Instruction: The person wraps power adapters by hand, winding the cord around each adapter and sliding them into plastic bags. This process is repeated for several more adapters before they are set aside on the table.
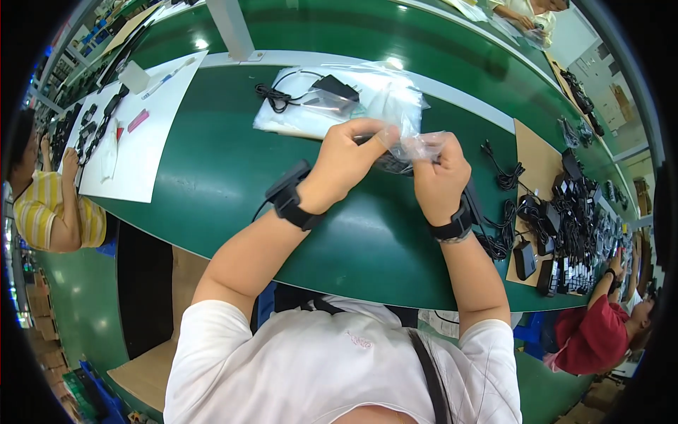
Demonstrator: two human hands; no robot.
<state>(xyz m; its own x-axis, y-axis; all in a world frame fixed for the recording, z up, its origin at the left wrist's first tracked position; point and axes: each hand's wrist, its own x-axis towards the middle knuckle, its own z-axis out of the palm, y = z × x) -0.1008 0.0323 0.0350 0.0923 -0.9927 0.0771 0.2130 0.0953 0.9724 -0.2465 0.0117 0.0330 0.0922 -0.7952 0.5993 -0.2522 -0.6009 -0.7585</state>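
Between my two hands is a clear plastic bag (422,147), crinkled and catching the light. My left hand (345,164) pinches its left side between thumb and fingers. On the other side, my right hand (441,180) has its fingers closed on the bag. Something dark, perhaps a coiled cable (395,165), shows just below the bag and is partly hidden by my hands. Just beyond my left hand lies a pile of clear plastic bags (282,121). A black power adapter (336,89) with a looped cable rests on the pile.
Many black adapters and cables (558,212) crowd a cardboard sheet at the right. Loose cables (500,237) lie beside my right forearm. A white sheet (141,159) with a pink object covers the table's left part. A metal post (232,32) stands at the back. Other people sit left, right and across.
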